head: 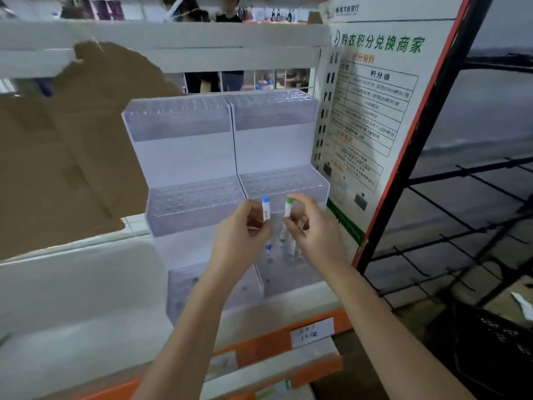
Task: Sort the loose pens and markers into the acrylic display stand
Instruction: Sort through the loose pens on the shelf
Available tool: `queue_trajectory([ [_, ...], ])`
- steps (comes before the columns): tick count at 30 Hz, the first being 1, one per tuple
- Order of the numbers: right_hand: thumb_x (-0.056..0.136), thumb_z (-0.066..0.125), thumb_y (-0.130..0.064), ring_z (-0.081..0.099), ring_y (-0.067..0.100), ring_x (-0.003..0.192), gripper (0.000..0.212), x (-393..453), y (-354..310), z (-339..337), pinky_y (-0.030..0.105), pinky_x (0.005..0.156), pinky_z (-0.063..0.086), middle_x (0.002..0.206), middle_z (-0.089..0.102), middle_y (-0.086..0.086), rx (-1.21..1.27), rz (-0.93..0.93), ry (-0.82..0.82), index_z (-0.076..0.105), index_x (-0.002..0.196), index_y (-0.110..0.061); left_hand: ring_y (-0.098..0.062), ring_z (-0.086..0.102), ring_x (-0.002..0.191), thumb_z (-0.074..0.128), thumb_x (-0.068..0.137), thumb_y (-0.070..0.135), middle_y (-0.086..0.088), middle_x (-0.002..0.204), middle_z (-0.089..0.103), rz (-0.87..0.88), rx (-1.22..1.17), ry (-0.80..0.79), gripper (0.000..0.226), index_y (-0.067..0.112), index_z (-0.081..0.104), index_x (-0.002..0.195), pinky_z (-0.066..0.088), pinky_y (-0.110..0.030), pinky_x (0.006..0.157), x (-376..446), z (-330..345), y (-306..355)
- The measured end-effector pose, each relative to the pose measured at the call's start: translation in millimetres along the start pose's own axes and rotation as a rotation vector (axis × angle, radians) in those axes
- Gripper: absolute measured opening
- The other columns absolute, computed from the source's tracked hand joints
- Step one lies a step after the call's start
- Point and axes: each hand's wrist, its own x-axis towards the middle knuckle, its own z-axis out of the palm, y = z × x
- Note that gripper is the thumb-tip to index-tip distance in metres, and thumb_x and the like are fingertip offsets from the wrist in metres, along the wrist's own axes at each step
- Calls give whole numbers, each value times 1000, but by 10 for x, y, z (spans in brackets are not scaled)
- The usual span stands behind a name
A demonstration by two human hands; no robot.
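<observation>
1. Holding one marker apiece, both hands work in front of the lower part of the acrylic display stand (184, 157), which sits on a shelf (86, 298) with an orange front edge.
2. The left hand (242, 235) has its grip closed on the blue-capped marker (266, 210): fingers curl round the white barrel near its middle, the cap rising above the fist and the blue lower end showing below it.
3. The right hand (313, 226) pinches the green-capped marker (287, 210) narrowly between thumb and fingertips, just under the cap; its lower end also shows green.
4. Both markers stand close to upright, caps up, long axes roughly parallel and just beside each other. They hang over the right-hand section of the stand's lowest tier.
5. The relation that matters: the holes of that lowest tier lie straight below the lower ends of both markers, along each marker's own long axis. A downward move along that axis looks like all that is needed.
6. Whether either lower end has entered a hole I cannot tell; the clear plastic and the blur hide it.
7. Neither hand seems clearly nearer to the tier; the right hand sits slightly further toward the stand's outer edge.
8. The middle and top tiers appear to hold nothing.
9. A printed poster (372, 111) stands just right of the stand.
</observation>
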Motion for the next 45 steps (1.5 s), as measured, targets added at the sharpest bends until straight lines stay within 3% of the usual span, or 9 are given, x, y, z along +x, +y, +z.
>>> queue_trajectory([
  [13, 83, 69, -17, 52, 10, 88, 26, -2, 196, 70, 21, 68, 41, 87, 64, -1, -66, -106, 70, 62, 107, -14, -4, 61, 73, 61, 86, 13, 14, 75, 62, -60, -16, 6, 18, 27, 52, 81, 39, -5, 57, -96, 13, -38],
  [15, 84, 66, -20, 49, 12, 90, 13, -30, 248, 140, 25, 70, 42, 87, 65, 0, -160, -161, 102, 65, 94, -12, -3, 61, 73, 61, 86, 13, 15, 75, 61, -62, -15, 5, 24, 32, 49, 78, 39, -5, 58, -108, 0, -42],
  [19, 89, 53, -26, 51, 17, 90, 19, -41, 284, 171, 35, 73, 48, 88, 65, -1, -268, -229, 95, 66, 91, -12, 2, 61, 73, 61, 86, 14, 15, 77, 63, -76, -35, 1, 23, 33, 51, 79, 41, -5, 60, -123, -4, -54],
  [22, 88, 53, -26, 51, 15, 90, 19, -15, 223, 101, 28, 77, 46, 88, 65, -1, -295, -250, 78, 66, 91, -13, 6, 59, 73, 62, 86, 12, 16, 78, 63, -74, -47, -3, 18, 29, 55, 84, 41, -4, 61, -108, 5, -62],
  [26, 88, 59, -26, 53, 2, 89, 20, -35, -38, -68, 11, 79, 42, 99, 60, -5, 130, -54, 46, 63, 105, -16, 3, 60, 75, 63, 86, 13, 13, 82, 65, -54, -72, -21, 11, 23, 61, 92, 44, -6, 63, -79, 48, -53],
  [33, 86, 65, -13, 61, 1, 89, 20, 7, -259, -112, 22, 82, 51, 91, 64, -19, 356, 131, -28, 61, 103, -22, -1, 63, 80, 60, 88, 11, 10, 87, 68, 1, -73, -44, 17, 23, 64, 98, 48, -10, 68, -67, 130, 14],
  [38, 88, 60, -9, 60, -1, 86, 20, 53, -270, -98, 15, 81, 48, 90, 61, -17, 386, 154, 4, 54, 104, -20, -5, 61, 81, 59, 89, 15, 10, 92, 66, 17, 70, -63, 15, 20, 66, 101, 46, -10, 70, -74, 113, -151],
  [42, 89, 59, -5, 60, 0, 87, 26, 75, -206, 14, 15, 80, 49, 92, 59, -18, 302, 87, 10, 53, 106, -23, -17, 60, 88, 59, 88, 20, 2, 99, 64, 58, 337, -157, 14, 16, 66, 99, 46, -25, 75, -175, 122, -427],
  [45, 87, 61, -3, 58, -4, 86, 22, 75, -137, 95, 11, 79, 47, 91, 58, -18, 272, 85, 11, 57, 105, -15, -21, 60, 89, 61, 87, 16, -2, 100, 65, 117, 374, -136, 14, 12, 69, 98, 36, -18, 69, -232, 114, -533],
])
